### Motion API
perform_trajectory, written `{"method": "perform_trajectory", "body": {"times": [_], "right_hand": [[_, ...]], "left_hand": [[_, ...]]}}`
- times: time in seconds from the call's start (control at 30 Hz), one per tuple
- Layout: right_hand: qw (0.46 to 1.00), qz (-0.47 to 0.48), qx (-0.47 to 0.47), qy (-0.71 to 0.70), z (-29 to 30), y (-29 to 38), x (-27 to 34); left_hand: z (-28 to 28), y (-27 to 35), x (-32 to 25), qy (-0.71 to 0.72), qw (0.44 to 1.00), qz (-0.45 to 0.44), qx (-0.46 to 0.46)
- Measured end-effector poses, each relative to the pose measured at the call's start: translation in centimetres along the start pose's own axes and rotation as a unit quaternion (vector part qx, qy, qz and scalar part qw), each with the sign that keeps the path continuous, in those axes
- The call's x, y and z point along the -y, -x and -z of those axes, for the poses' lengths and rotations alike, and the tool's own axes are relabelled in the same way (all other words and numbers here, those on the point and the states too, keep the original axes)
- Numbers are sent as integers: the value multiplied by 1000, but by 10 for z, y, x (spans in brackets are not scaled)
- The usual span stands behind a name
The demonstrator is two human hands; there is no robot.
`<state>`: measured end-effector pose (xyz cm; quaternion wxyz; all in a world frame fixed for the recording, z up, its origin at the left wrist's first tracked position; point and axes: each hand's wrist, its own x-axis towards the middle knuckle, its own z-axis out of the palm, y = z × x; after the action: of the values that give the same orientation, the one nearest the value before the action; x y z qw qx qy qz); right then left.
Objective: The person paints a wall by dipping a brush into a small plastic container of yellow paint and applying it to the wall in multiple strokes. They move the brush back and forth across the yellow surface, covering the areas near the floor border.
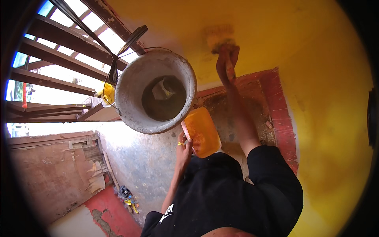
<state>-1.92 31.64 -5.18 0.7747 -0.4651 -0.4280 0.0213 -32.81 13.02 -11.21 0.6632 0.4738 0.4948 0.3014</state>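
Observation:
Up against the yellow wall (322,97), my right hand (226,59) grips a wide paintbrush (221,35). Motion blurs its bristles, which appear to meet the wall; the handle's end sticks out below my fist. My left hand (184,148) holds an orange plastic container (205,131) by its pinkish rim, with the thumb on the near edge. Wet-looking orange-yellow colour covers the container's inside. Just beyond it hangs a grey-crusted bucket (127,109) with dark liquid and a pale object or reflection (162,90) inside; I cannot tell which.
A black strap (114,63) ties the bucket to brown wooden slats (68,59) at left. A yellow bag-like item (108,93) sits behind the bucket. Red trim (279,109) borders a rough recess below my right arm. Small litter (128,198) lies on the floor by a worn board (56,174).

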Motion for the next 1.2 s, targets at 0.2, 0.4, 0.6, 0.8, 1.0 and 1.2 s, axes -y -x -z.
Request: {"method": "perform_trajectory", "body": {"times": [0.2, 0.4, 0.6, 0.8, 1.0, 1.2], "right_hand": [[954, -278, -16, 109, 15, 118, -106], [954, -283, -39, -95, 38, 146, -167], [990, -139, 3, 7, -5, 6, 46], [997, 53, -31, -43, -20, -64, 98], [987, -102, -43, -115, -21, 40, -30], [957, -266, -61, -95, 7, 155, -179]], "left_hand": [[5, 4, -7, 34, 999, 17, -24], [12, -6, -1, -26, 1000, -4, -3], [3, -4, -9, 11, 1000, -10, -13], [2, -9, -4, -20, 999, -24, 25], [6, 3, -1, -1, 999, -8, -35], [16, 16, 5, 22, 999, 37, -32]]}}
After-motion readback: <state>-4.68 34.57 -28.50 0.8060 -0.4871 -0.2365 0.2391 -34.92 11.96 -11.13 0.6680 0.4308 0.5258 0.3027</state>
